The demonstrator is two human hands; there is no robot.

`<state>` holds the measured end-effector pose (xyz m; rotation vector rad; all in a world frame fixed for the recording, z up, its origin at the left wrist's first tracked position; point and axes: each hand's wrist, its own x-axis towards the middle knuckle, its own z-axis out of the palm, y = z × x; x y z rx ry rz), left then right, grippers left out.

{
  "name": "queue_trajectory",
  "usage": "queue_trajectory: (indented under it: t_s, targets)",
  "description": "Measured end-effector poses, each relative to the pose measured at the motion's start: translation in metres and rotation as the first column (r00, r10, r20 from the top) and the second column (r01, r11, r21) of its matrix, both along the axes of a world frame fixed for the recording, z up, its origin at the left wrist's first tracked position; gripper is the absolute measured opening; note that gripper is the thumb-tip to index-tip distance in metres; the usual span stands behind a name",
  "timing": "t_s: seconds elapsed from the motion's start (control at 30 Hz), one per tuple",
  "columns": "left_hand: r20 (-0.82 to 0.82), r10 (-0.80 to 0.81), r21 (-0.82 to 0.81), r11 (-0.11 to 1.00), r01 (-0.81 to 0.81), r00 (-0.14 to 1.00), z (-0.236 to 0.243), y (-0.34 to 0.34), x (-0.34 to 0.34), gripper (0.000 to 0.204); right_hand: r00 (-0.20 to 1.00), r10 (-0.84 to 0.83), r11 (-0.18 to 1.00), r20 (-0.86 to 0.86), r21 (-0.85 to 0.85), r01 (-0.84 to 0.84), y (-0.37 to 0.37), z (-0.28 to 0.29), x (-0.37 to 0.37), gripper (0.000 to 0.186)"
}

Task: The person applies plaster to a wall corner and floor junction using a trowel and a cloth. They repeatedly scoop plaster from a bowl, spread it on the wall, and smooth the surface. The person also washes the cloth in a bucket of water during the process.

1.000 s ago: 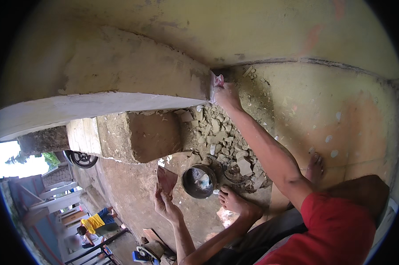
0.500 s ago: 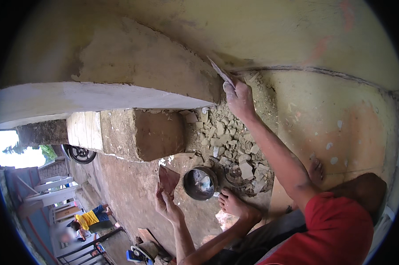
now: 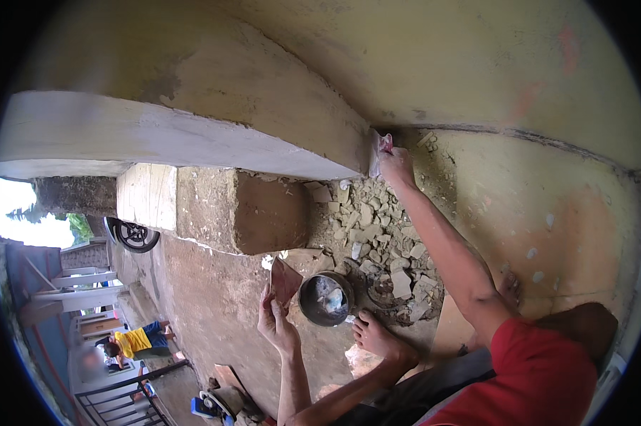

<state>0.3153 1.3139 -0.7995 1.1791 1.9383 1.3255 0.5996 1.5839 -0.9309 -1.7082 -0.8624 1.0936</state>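
My right hand (image 3: pixel 396 167) is closed on a putty knife (image 3: pixel 376 157) with a reddish handle and a pale, smeared blade. That blade lies against the end of a whitish wall edge (image 3: pixel 263 142), where it meets the yellowish wall. Lower and to the left, my left hand (image 3: pixel 278 328) grips a flat, reddish-brown scraper plate (image 3: pixel 285 281), its wide end tilted up. Just right of that plate a round dark bowl (image 3: pixel 325 299) stands on the ground, with whitish paste and a pale lump inside. Whether the plate carries any paste I cannot tell.
Broken rubble (image 3: pixel 377 220) covers the ground below the wall corner. A concrete block (image 3: pixel 270 213) juts out left of it. My bare foot (image 3: pixel 377 335) is beside the bowl. Farther left are a motorcycle wheel (image 3: pixel 137 236), a person in yellow (image 3: pixel 131 343) and a metal railing (image 3: pixel 125 397).
My right hand has brought the putty knife down from the corner above, onto the whitish edge. The view has shifted slightly. My left hand still holds the scraper plate near the bowl.
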Motion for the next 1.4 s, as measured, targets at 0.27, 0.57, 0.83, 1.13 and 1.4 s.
queue_trajectory:
  t_s: [0.27, 0.57, 0.83, 1.13, 1.4]
  targets:
    - [0.197, 0.044, 0.08, 0.995, -0.06, 0.979, 0.009, -0.004, -0.006, 0.035, 0.941, 0.095, 0.883, 0.325, 0.409, -0.231, 0.003, 0.187, -0.027, 0.025]
    - [0.275, -0.029, 0.146, 0.989, -0.011, 0.961, 0.015, 0.029, 0.004, 0.036, 0.951, 0.218, 0.724, 0.221, 0.616, -0.31, -0.04, 0.359, -0.015, 0.03]
    - [0.532, -0.073, 0.228, 0.972, -0.059, 0.843, 0.035, 0.064, 0.031, 0.036, 0.976, -0.026, 0.744, 0.217, 0.656, -0.126, -0.048, 0.296, 0.006, 0.021]
    - [0.774, 0.001, 0.172, 0.962, -0.211, 0.633, 0.077, 0.045, -0.024, 0.034, 0.847, 0.439, 0.374, -0.3, 0.918, 0.132, -0.123, 0.323, -0.012, 0.028]
    - [0.635, 0.325, 0.159, 0.833, -0.53, 0.701, 0.176, -0.08, -0.069, 0.036, 0.918, 0.377, 0.913, -0.122, 0.217, -0.346, -0.109, 0.319, -0.037, 0.037]
